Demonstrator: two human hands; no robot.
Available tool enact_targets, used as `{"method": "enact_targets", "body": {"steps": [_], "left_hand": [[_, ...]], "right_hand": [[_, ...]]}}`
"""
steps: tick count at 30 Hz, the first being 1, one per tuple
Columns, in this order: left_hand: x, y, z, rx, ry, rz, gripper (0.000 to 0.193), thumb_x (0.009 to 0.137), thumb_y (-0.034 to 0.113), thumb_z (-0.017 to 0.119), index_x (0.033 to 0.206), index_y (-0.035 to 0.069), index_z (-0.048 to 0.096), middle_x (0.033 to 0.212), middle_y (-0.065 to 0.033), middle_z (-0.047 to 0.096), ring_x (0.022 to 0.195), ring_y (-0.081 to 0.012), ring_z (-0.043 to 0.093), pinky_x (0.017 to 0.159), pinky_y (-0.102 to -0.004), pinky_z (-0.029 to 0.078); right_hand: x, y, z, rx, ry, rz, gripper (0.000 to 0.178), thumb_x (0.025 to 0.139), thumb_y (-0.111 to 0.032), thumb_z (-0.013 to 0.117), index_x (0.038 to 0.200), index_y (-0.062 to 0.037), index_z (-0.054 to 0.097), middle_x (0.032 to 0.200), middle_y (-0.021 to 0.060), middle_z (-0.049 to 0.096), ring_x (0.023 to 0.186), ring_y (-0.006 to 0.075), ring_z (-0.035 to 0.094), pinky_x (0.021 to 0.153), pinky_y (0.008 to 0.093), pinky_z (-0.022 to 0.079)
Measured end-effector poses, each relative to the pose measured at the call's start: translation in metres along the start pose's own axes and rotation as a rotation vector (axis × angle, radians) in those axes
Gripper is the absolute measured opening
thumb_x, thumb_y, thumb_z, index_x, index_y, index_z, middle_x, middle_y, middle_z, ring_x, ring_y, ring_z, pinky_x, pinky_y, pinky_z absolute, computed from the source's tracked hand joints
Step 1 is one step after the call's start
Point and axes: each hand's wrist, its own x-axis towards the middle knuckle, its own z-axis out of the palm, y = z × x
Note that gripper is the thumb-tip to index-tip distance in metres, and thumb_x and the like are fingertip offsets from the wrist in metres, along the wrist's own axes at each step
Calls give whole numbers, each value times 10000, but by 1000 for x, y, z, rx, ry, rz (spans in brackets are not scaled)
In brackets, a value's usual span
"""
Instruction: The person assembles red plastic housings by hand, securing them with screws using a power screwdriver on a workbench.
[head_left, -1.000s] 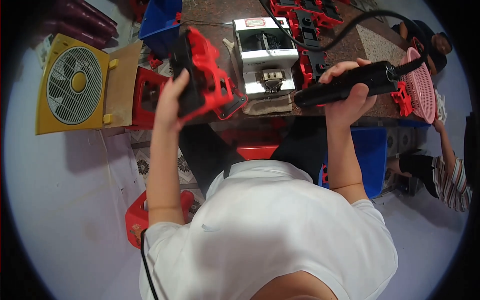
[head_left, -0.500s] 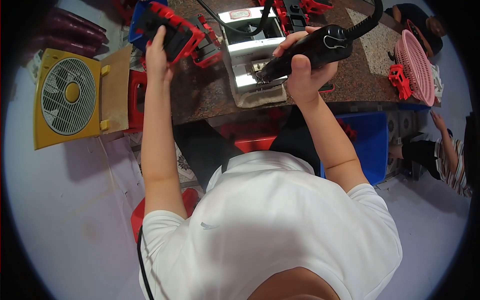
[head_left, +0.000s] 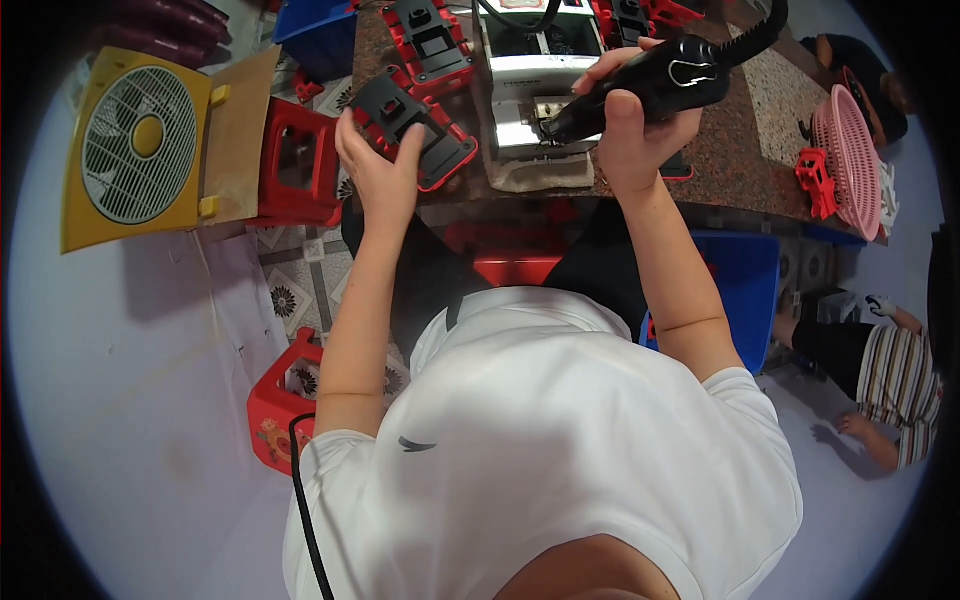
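Note:
At the table's near left edge my left hand (head_left: 380, 172) grips a red-and-black plastic part (head_left: 432, 160), thumb on its top and fingers at its far left side. A black corded electric screwdriver (head_left: 655, 90) lies in my right hand (head_left: 645, 145), with the fingers wrapped round its body. Its tip points left and down to the front opening of a white-and-silver screw feeder (head_left: 545, 66); whether a screw is on the tip is too small to tell. Another red-and-black part (head_left: 432, 45) rests on the table just beyond my left hand.
More red-and-black parts (head_left: 632, 20) lie right of the feeder. A pink basket (head_left: 845, 160) stands at the table's right. Blue bins (head_left: 745, 290) (head_left: 315, 40) flank the table. At left are a yellow fan (head_left: 145, 140) and red stool (head_left: 300, 165). A person in stripes (head_left: 905, 375) is at right.
My left hand has come nearer and to the right with a red-and-black part, from over the table's far left side. The screwdriver tip stays at the feeder.

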Motion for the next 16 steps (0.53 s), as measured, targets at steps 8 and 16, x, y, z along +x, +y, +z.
{"method": "enact_targets", "body": {"steps": [8,16], "left_hand": [[-21,18,-9,522,-381,827,550,798,297,713,1290,106,559,1430,-89,464,1348,-292,395,1097,-581,239],[-9,25,-23,-133,-153,464,733,772,363,749,1411,168,447,1529,-157,305,1435,-330,241,1126,-586,168]], "right_hand": [[14,-15,0,-2,-6,-74,595,873,-362,686,1187,55,401,808,176,621,632,207,624,583,310,532],[8,-11,-5,-44,15,-81,616,865,-392,688,1206,35,404,809,177,618,650,208,628,607,319,539]]}}
